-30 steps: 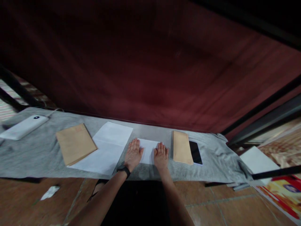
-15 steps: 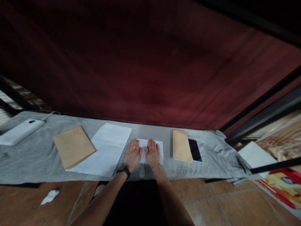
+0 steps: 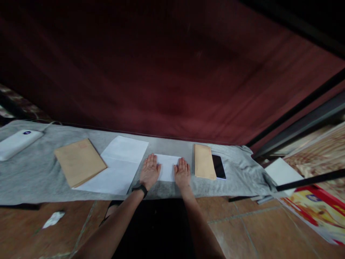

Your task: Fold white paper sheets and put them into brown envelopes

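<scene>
A small folded sheet of white paper [image 3: 166, 171] lies flat on the grey cloth in front of me. My left hand [image 3: 150, 172] rests flat along its left edge, fingers stretched forward and thumb toward the paper. Over its right edge lies my right hand [image 3: 182, 174], also flat with straight fingers. Neither hand grips anything. Left of my left hand is a larger white sheet with a crease [image 3: 121, 163], partly covered by a stack of brown envelopes [image 3: 81, 162]. To the right sits a narrower stack of tan envelopes [image 3: 204, 162].
A dark-screened phone [image 3: 219, 167] lies partly under the tan envelopes. At the far left is a white device with a cable [image 3: 18, 144]. Grey cloth [image 3: 242, 176] covers the narrow table, with a dark red curtain [image 3: 172, 90] behind. A red and yellow box [image 3: 315, 208] stands right.
My hands have slid apart, the left toward the left edge of the folded paper and the right toward its right edge, uncovering its middle. The camera view has shifted slightly.
</scene>
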Demonstrator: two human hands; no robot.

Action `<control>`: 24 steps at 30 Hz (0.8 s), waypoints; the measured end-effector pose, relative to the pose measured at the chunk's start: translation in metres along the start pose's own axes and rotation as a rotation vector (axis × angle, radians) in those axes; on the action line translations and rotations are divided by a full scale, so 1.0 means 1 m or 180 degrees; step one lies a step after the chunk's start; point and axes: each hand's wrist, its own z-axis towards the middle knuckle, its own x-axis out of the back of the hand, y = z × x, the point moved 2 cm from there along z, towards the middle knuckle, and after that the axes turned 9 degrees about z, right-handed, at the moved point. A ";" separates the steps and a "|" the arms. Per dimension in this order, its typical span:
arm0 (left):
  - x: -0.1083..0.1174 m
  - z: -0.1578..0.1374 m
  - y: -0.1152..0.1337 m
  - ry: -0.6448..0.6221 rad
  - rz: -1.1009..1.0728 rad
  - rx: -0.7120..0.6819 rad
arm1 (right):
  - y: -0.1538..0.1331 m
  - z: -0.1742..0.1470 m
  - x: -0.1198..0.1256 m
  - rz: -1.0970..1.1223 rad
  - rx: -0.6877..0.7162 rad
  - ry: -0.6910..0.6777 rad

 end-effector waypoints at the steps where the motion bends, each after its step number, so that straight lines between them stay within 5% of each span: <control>1: 0.000 0.000 0.000 -0.0014 -0.0002 0.0011 | 0.002 -0.002 0.003 -0.0025 -0.0032 0.0009; 6: 0.002 0.000 0.002 -0.0090 -0.0033 0.0011 | -0.004 -0.023 0.017 -0.0049 -0.0177 -0.0017; 12: 0.004 -0.001 0.004 -0.0059 -0.0075 0.0024 | -0.043 -0.060 0.015 0.0233 0.0516 -0.0439; 18: 0.010 -0.003 0.002 -0.0007 -0.0088 -0.0060 | -0.045 -0.071 0.015 0.0280 0.0524 -0.0426; 24: 0.018 -0.031 0.020 0.0096 -0.0312 -0.0954 | -0.039 -0.070 0.018 0.0307 0.0546 -0.0406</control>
